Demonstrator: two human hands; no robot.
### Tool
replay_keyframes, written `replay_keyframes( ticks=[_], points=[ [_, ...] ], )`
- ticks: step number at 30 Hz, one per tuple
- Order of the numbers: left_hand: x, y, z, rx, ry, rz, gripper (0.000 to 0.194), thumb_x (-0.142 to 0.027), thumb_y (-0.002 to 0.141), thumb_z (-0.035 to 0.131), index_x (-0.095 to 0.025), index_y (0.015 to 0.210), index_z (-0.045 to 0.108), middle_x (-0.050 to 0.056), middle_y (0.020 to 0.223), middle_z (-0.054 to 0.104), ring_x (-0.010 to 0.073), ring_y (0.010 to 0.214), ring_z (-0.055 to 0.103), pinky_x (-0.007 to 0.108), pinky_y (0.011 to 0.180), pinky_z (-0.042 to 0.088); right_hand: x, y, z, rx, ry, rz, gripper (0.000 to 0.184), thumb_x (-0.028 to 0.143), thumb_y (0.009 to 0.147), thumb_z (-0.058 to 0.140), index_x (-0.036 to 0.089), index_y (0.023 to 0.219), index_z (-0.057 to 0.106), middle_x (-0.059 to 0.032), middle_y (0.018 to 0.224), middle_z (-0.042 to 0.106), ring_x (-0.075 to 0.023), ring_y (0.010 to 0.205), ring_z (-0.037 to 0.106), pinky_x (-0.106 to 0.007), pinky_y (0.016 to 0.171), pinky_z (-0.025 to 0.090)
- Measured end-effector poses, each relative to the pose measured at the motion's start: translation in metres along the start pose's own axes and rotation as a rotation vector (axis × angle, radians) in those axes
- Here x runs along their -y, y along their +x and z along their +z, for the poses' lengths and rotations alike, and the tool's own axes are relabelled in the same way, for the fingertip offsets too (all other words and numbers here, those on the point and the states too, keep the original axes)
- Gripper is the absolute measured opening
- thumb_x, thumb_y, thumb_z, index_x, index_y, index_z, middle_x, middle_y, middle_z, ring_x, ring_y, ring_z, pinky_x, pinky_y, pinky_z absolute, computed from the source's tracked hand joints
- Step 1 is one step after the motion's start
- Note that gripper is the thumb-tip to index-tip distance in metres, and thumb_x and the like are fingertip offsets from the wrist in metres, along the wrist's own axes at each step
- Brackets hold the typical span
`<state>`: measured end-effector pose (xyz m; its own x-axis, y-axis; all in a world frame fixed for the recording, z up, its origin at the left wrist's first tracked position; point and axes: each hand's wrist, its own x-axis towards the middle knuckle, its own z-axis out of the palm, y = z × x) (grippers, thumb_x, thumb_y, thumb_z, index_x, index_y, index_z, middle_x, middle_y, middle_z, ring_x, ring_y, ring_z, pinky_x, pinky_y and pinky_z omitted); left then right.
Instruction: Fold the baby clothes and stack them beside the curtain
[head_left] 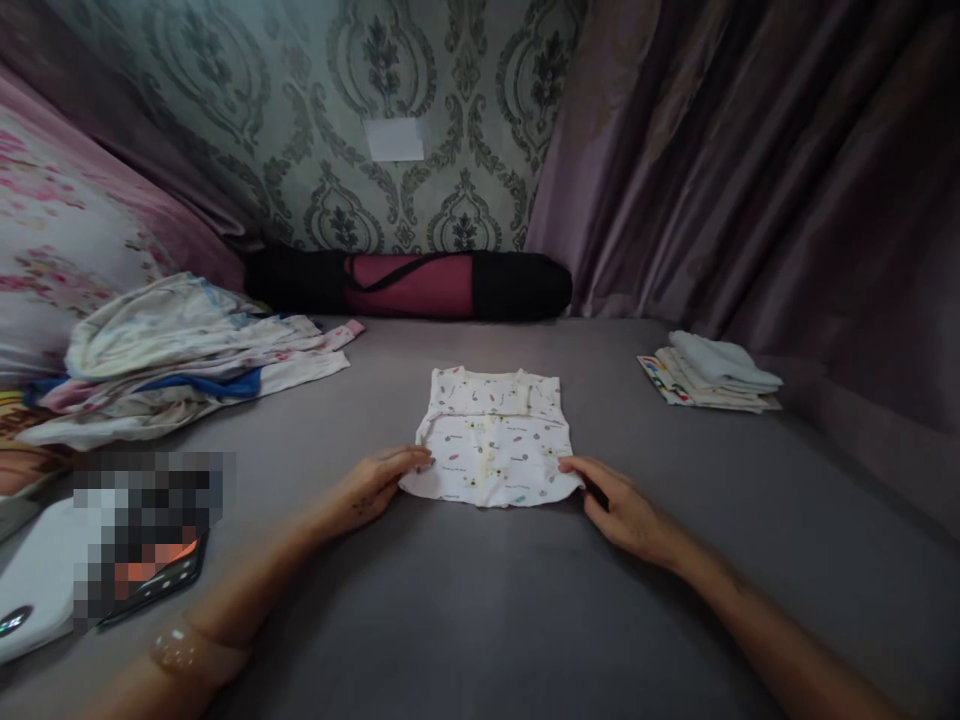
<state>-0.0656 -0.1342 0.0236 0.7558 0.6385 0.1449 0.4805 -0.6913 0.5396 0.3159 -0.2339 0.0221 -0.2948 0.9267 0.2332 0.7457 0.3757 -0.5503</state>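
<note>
Lettering on the printed shirt [491, 455] is too small to read. At its lower left and right edges, the left grip [379, 485] and right grip [626, 500] hide the cloth under their fingers; whether either pinches it cannot be told. Both forearms [277, 570] are cut off, nearer than the shirt. Well left of it, blocky pixels obscure a dark device [156, 595] and part of a white phone [37, 570], itself cropped. The lower layers of the clothes heap [180, 340], left of the shirt, are buried.

Patterned wallpaper [322, 120], mauve curtains [720, 170], dim light
</note>
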Motion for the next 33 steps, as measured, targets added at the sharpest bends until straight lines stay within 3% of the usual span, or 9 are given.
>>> replay_keyframes(
  ticks=[4, 8, 10, 13, 16, 24, 29, 33],
  points=[
    [0.007, 0.005, 0.007, -0.035, 0.030, 0.088, 0.038, -0.015, 0.092, 0.034, -0.022, 0.123, 0.056, 0.009, 0.127, 0.058, 0.0204, 0.119, 0.051, 0.036, 0.100, 0.043, -0.001, 0.001, 0.001, 0.047, -0.075, -0.072, 0.047, 0.008, 0.088, 0.037, 0.021, 0.131, 0.049, -0.0090, 0.124, 0.059, -0.0177, 0.115, 0.055, -0.037, 0.098, 0.045],
    [0.013, 0.012, 0.007, -0.050, 0.100, 0.193, 0.030, -0.023, 0.093, 0.041, -0.023, 0.116, 0.061, 0.010, 0.119, 0.061, 0.0231, 0.106, 0.052, 0.040, 0.094, 0.041, -0.001, 0.009, -0.004, 0.077, -0.208, -0.112, 0.038, 0.006, 0.087, 0.040, 0.023, 0.111, 0.065, -0.0078, 0.112, 0.065, -0.0204, 0.103, 0.059, -0.041, 0.090, 0.046],
    [0.014, 0.015, 0.002, -0.013, 0.113, 0.185, 0.029, -0.024, 0.093, 0.042, -0.026, 0.115, 0.063, 0.008, 0.121, 0.060, 0.0242, 0.108, 0.050, 0.042, 0.095, 0.037, -0.004, 0.015, -0.007, 0.089, -0.224, -0.152, 0.034, 0.007, 0.086, 0.045, 0.025, 0.104, 0.068, -0.0076, 0.114, 0.065, -0.0222, 0.106, 0.057, -0.043, 0.089, 0.045],
    [0.015, 0.020, -0.006, 0.048, 0.069, 0.119, 0.029, -0.025, 0.094, 0.043, -0.030, 0.115, 0.063, 0.005, 0.124, 0.061, 0.0258, 0.119, 0.044, 0.044, 0.100, 0.032, -0.009, 0.025, -0.014, 0.079, -0.135, -0.181, 0.033, 0.009, 0.086, 0.048, 0.026, 0.105, 0.068, -0.0070, 0.118, 0.065, -0.0222, 0.115, 0.054, -0.045, 0.095, 0.042],
    [0.018, 0.028, -0.015, 0.050, -0.030, 0.062, 0.029, -0.028, 0.093, 0.046, -0.029, 0.117, 0.062, 0.005, 0.123, 0.062, 0.0266, 0.123, 0.043, 0.046, 0.103, 0.029, -0.012, 0.036, -0.019, 0.071, 0.038, -0.126, 0.036, 0.010, 0.086, 0.044, 0.025, 0.109, 0.067, -0.0065, 0.112, 0.068, -0.0177, 0.108, 0.060, -0.038, 0.095, 0.045],
    [0.013, 0.076, -0.043, -0.087, -0.429, -0.115, 0.034, -0.040, 0.091, 0.047, -0.018, 0.109, 0.066, 0.007, 0.109, 0.068, 0.0198, 0.100, 0.061, 0.030, 0.089, 0.045, -0.015, 0.090, -0.043, -0.022, 0.212, 0.096, 0.027, 0.031, 0.089, 0.048, 0.022, 0.102, 0.070, -0.0058, 0.106, 0.071, -0.0198, 0.100, 0.064, -0.034, 0.091, 0.047],
    [0.041, 0.128, -0.028, -0.287, -0.559, -0.271, 0.037, -0.045, 0.084, 0.052, -0.013, 0.095, 0.066, 0.003, 0.084, 0.067, 0.0167, 0.079, 0.060, 0.025, 0.070, 0.047, -0.049, 0.139, -0.034, -0.190, 0.232, 0.188, 0.031, 0.037, 0.083, 0.053, 0.017, 0.098, 0.071, -0.0065, 0.094, 0.072, -0.0206, 0.087, 0.065, -0.031, 0.078, 0.050],
    [0.068, 0.162, -0.005, -0.397, -0.455, -0.550, 0.030, -0.038, 0.081, 0.053, -0.011, 0.088, 0.064, 0.002, 0.073, 0.063, 0.0156, 0.069, 0.057, 0.022, 0.059, 0.043, -0.081, 0.163, -0.007, -0.238, 0.024, 0.455, 0.028, 0.029, 0.082, 0.052, 0.012, 0.093, 0.071, -0.0061, 0.079, 0.071, -0.0183, 0.072, 0.063, -0.027, 0.066, 0.048]
  ],
)
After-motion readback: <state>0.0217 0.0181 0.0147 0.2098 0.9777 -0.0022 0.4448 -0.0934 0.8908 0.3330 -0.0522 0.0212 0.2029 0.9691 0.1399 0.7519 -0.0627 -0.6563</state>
